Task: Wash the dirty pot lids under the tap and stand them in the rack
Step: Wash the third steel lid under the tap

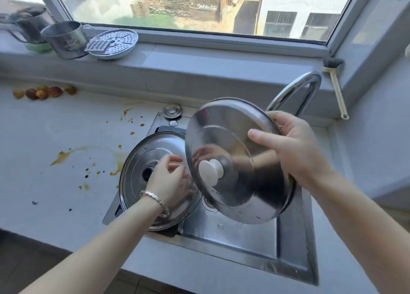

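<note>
I am reaching both bare forearms in from the bottom edge, over the sink (233,233). My right hand (295,151) is lifting up and to the right, wrist bent, thumb lying flat across the shiny top of the white-knobbed lid (233,134) while the other fingers are wrapping behind its rim, so I am gripping it by the upper right edge. My left hand (168,182), with a bracelet (155,199) at the wrist, is hovering low with its fingers curled in toward the palm.

The fingers of my right hand are mostly hiding behind the steel. The fingertips of my left are bunching together and blurring (I cannot tell whether they are pinching anything or touching the metal under them). The held lid is covering the right part of the second lid (137,160) and the base of the tap (297,89).

The white-knobbed lid is hanging tilted in the air above the basin, its white knob (210,171) pointing toward me and sitting just beside my left fingertips. The second lid is lying across the sink's left edge, directly under my left hand, its dark knob (147,174) showing just left of my knuckles.
</note>
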Demonstrator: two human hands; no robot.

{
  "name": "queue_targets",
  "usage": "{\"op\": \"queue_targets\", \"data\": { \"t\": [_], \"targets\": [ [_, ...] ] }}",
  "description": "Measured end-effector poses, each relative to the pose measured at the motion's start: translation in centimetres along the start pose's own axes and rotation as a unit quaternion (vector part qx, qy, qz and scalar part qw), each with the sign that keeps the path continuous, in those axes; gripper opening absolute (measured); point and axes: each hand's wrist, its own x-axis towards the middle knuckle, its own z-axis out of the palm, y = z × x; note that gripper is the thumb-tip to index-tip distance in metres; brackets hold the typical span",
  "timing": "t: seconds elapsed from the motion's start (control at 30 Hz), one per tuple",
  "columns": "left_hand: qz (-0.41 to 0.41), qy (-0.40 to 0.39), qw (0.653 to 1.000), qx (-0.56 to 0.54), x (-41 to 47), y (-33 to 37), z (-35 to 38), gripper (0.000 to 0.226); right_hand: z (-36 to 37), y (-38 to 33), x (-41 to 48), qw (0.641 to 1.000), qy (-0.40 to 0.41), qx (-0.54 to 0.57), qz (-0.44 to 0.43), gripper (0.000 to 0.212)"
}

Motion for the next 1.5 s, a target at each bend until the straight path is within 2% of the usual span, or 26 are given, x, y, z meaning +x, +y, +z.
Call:
{"op": "queue_targets", "data": {
  "t": [0.1, 0.17, 0.23, 0.3, 0.4, 0.5, 0.6, 0.67, 0.73, 0.77, 0.83, 0.93, 1.0, 1.07, 1.13, 1.23, 1.3, 1.5],
  "targets": [
    [0.04, 0.034, 0.999, 0.012, 2.3, -0.3, -3.8, 0.01, 3.8, -0.1, 2.2, 0.993, 0.08, 0.086, 0.03, 0.011],
    [0.05, 0.041, 0.998, 0.024, 3.8, -0.7, -6.2, 0.025, 6.6, 1.8, 3.9, 0.972, 0.144, 0.153, 0.107, 0.006],
    [0.062, 0.027, 0.996, 0.051, 5.3, -1.3, -8.2, 0.039, 9.3, 4.8, 5.5, 0.931, 0.181, 0.232, 0.216, 0.006],
    [0.062, -0.006, 0.993, 0.097, 7.1, -2.5, -10.0, 0.053, 11.9, 7.8, 6.5, 0.879, 0.196, 0.305, 0.31, 0.021],
    [0.023, -0.083, 0.986, 0.142, 9.7, -4.1, -11.6, 0.081, 15.5, 11.8, 6.8, 0.833, 0.233, 0.335, 0.374, 0.034],
    [-0.003, -0.139, 0.979, 0.149, 11.3, -5.7, -12.1, 0.091, 18.0, 14.4, 6.2, 0.829, 0.25, 0.318, 0.387, 0.039],
    [0.003, -0.157, 0.975, 0.159, 12.5, -7.1, -12.4, 0.082, 19.3, 14.8, 5.8, 0.841, 0.273, 0.31, 0.349, 0.031],
    [0.007, -0.167, 0.972, 0.166, 13.3, -7.5, -12.5, 0.08, 19.8, 14.5, 5.8, 0.874, 0.285, 0.217, 0.327, 0.02],
    [0.001, -0.167, 0.973, 0.16, 14.3, -7.5, -12.5, 0.079, 20.1, 14.3, 6.0, 0.911, 0.272, 0.043, 0.306, 0.016],
    [0.0, -0.166, 0.973, 0.159, 14.9, -7.4, -12.5, 0.078, 20.2, 14.3, 6.2, 0.917, 0.259, -0.041, 0.3, 0.019],
    [0.002, -0.169, 0.972, 0.165, 16.1, -7.3, -12.4, 0.077, 20.4, 14.2, 7.0, 0.904, 0.231, -0.163, 0.321, 0.031],
    [-0.008, -0.182, 0.967, 0.177, 18.0, -7.0, -12.5, 0.077, 20.8, 13.7, 8.5, 0.86, 0.184, -0.306, 0.364, 0.049],
    [-0.027, -0.185, 0.964, 0.191, 19.1, -6.8, -12.7, 0.082, 21.1, 13.1, 9.4, 0.833, 0.146, -0.385, 0.371, 0.054],
    [-0.039, -0.193, 0.959, 0.205, 20.1, -6.6, -13.1, 0.091, 21.3, 12.4, 10.1, 0.823, 0.113, -0.416, 0.37, 0.055],
    [-0.048, -0.208, 0.958, 0.19, 21.0, -6.5, -13.3, 0.096, 21.5, 12.1, 10.7, 0.828, 0.085, -0.412, 0.371, 0.055],
    [-0.054, -0.221, 0.955, 0.192, 22.5, -6.6, -13.5, 0.073, 21.9, 11.9, 11.5, 0.842, 0.063, -0.383, 0.375, 0.053],
    [-0.054, -0.231, 0.95, 0.202, 23.5, -6.8, -13.5, 0.071, 22.0, 11.6, 11.9, 0.847, 0.057, -0.366, 0.382, 0.051],
    [-0.03, -0.209, 0.95, 0.228, 24.9, -6.6, -12.6, 0.053, 21.5, 11.4, 12.4, 0.813, 0.053, -0.446, 0.37, 0.049]
  ]
}}
